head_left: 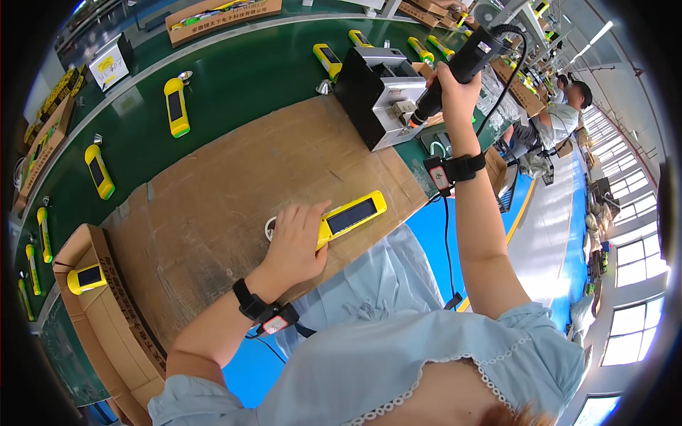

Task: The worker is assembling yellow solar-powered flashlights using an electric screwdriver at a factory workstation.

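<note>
My right hand (457,92) is wrapped round a black electric screwdriver (470,55), whose cable loops from its top. Its tip points down at the front outlet of a black and silver screw feeder (387,92); I cannot tell whether it touches. On the cardboard sheet, my left hand (295,241) holds down a yellow handheld lamp (353,215) with a dark rectangular panel facing up. The palm and fingers cover the lamp's left end. Beside the fingers shows part of a pale ring (270,227), mostly hidden.
Cardboard (234,170) covers the near part of the green bench (241,78). Several yellow lamps (176,106) lie along it, some beside silver cups (325,87). An open carton (117,319) at the left holds one lamp. Another person (561,121) sits at the far right.
</note>
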Tool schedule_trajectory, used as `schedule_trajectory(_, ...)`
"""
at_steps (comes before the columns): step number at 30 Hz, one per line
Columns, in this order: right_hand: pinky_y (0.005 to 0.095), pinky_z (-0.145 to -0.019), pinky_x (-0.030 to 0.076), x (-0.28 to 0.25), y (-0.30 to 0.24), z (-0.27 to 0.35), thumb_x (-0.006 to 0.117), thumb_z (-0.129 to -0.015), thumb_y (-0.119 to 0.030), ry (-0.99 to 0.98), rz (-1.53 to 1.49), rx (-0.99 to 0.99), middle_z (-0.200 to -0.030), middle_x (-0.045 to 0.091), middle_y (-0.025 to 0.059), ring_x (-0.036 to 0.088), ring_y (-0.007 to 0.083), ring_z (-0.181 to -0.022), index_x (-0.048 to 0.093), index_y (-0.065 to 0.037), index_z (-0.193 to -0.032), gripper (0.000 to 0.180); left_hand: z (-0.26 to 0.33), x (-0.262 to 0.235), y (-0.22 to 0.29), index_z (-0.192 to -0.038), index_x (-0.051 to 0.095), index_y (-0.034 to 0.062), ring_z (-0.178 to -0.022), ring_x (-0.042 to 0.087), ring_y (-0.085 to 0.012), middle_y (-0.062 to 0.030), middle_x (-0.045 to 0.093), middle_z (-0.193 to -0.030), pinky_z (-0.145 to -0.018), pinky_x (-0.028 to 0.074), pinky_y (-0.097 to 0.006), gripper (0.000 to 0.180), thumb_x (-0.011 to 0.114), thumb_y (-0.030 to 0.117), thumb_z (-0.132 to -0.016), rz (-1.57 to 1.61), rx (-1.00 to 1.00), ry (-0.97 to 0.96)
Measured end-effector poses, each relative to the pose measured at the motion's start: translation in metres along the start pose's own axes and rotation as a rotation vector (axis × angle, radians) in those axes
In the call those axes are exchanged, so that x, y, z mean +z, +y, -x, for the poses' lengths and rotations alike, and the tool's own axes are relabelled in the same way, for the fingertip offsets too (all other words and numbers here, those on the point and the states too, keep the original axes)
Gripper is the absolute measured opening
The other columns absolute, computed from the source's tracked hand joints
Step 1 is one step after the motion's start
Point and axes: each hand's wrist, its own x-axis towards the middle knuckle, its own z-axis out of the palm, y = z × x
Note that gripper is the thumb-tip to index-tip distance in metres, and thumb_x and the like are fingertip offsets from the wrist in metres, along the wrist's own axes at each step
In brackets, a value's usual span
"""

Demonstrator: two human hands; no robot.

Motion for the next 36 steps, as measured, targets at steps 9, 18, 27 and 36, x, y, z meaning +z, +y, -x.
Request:
schedule_trajectory(9,0.0357,-0.057,0.048,0.021,-0.075,0.098,0.053,-0.085,-0.010,-0.182,-0.359,0.200,-0.072,0.050,0.0117,0.054,0.0220,-0.060,0.036,0.000,-0.121,0.041,-0.001,-0.006,0.005,-0.124,0.042,-0.0007,-0.099,0.046,-0.0369,-0.0187,0.051,-0.107,-0.090,0.037,-0.044,0.067,0.057,0.002,-0.059,0.088,0.038,-0.052)
schedule_trajectory(18,0.0296,-0.057,0.049,0.057,-0.111,0.149,0.056,-0.081,-0.005,-0.290,-0.585,0.244,-0.070,0.058,0.0111,0.057,0.0165,-0.060,0.053,0.003,-0.074,0.011,0.001,-0.003,0.001,-0.126,0.040,-0.0019,-0.099,0.045,-0.0364,-0.0194,0.049,-0.104,-0.088,0.037,-0.043,0.072,0.056,0.004,-0.056,0.122,0.061,-0.010)
schedule_trajectory(27,0.0306,-0.059,0.050,0.071,-0.087,0.166,0.057,-0.082,0.001,-0.296,-0.619,0.230,-0.079,0.057,0.0101,0.058,0.0164,-0.062,0.030,-0.002,-0.125,0.051,0.001,-0.001,0.000,-0.125,0.040,-0.0017,-0.098,0.047,-0.0342,-0.0174,0.050,-0.103,-0.087,0.037,-0.042,0.069,0.062,0.006,-0.060,0.111,0.038,0.045)
schedule_trajectory(36,0.0350,-0.058,0.048,0.078,-0.083,0.167,0.052,-0.082,0.004,-0.442,-0.474,0.235,-0.073,0.052,0.0125,0.055,0.0218,-0.060,0.033,-0.004,-0.125,0.048,0.002,0.007,0.002,-0.126,0.040,-0.0014,-0.098,0.047,-0.0329,-0.0153,0.050,-0.102,-0.085,0.037,-0.042,0.070,0.069,0.008,-0.064,0.085,-0.038,0.084)
